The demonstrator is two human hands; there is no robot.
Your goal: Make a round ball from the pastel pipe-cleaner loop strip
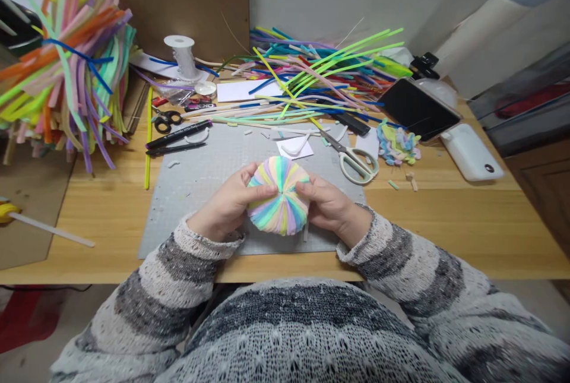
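Between my two hands I hold a round fuzzy disc of pastel pipe cleaners (280, 217), its stripes of pink, yellow, blue, green and purple running out from the centre. My left hand (227, 202) grips the left edge, thumb pressed on the face. From the right side my right hand (332, 205) grips it the same way, thumb near the centre. Fingers behind the disc are partly hidden. Below it lies a grey cutting mat (191, 187). White-handled scissors (356, 163) rest just beyond my right hand, and a small white card (296, 146) lies behind the disc.
Loose pipe cleaners (320, 74) pile up at the back. A large bundle of pipe cleaners (66, 74) stands at left. Black markers (178, 138), small black scissors (167, 119) and a white spool (180, 56) sit back left; a phone (418, 107) and white power bank (472, 151) are at right.
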